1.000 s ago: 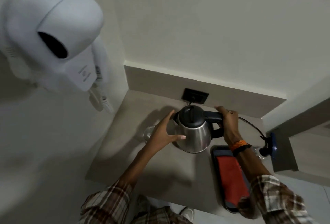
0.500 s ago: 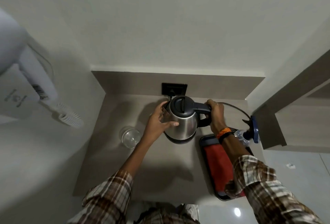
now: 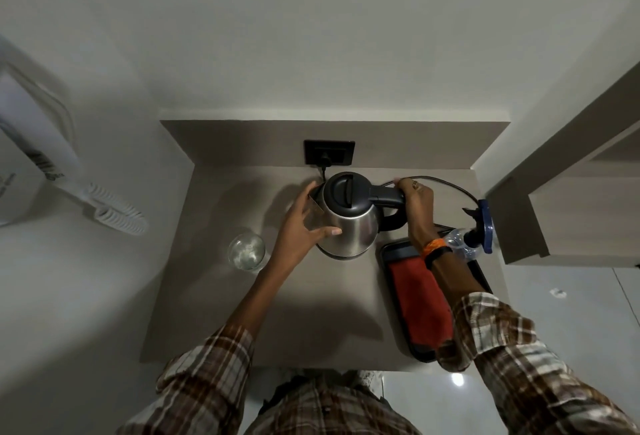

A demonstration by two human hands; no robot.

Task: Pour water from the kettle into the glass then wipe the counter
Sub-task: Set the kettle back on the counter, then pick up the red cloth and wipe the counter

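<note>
Nearest, two plaid sleeves reach over the beige desk (image 3: 214, 296). At 4 o'clock a black rectangular tray (image 3: 393, 254) holds a folded red cloth (image 3: 419, 299); a clear spray bottle with a blue trigger head (image 3: 476, 230) stands at its far corner. At 9 o'clock the clear round drinking glass (image 3: 246, 251) stands upright, apart from the hands. Farther in, at centre, the stainless-steel kettle with a black lid (image 3: 349, 216) sits on the desk. The left hand (image 3: 301, 226) lies spread against its side, thumb on the steel. The right hand (image 3: 417, 206) has its grip wrapped tight around the black handle. At 12 o'clock sits a black wall socket (image 3: 329, 152), with a plug in it.
</note>
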